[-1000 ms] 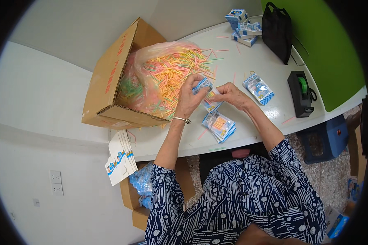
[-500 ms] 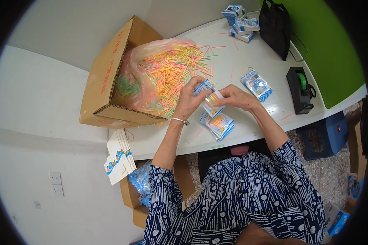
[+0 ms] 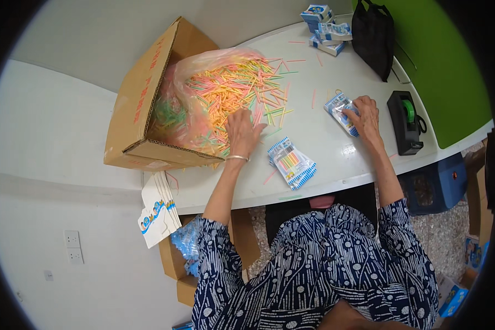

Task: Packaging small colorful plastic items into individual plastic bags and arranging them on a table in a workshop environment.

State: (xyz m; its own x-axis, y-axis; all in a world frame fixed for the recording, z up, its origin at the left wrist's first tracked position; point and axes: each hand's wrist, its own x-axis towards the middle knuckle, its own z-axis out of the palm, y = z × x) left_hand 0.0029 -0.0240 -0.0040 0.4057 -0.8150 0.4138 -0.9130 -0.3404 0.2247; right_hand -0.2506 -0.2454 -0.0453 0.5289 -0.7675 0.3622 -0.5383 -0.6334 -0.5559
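Our left hand [image 3: 242,134], grip hidden, meets light-looking sticks [image 3: 219,98]; our right hand [image 3: 367,119], fingers wide, touches a soft-looking plastic packet [image 3: 336,106]: pinch its edge.

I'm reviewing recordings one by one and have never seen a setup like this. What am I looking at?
There's no machine here: these are a person's bare hands. The view comes from a wide fisheye camera on the person's head, looking down, so straight edges bend near the rim.

On the white, curved-edged tabletop, a brown cardboard box lies with its open side spilling thin pink, yellow, orange and green sticks. The left hand is at that pile; its fingertips are hard to make out, so I can't tell whether it grips any. The right hand is on a blue-and-white plastic packet, possibly grasping it. Between the hands lie overlapping clear-windowed packets with blue-striped ends. Far right stands a black tape dispenser.
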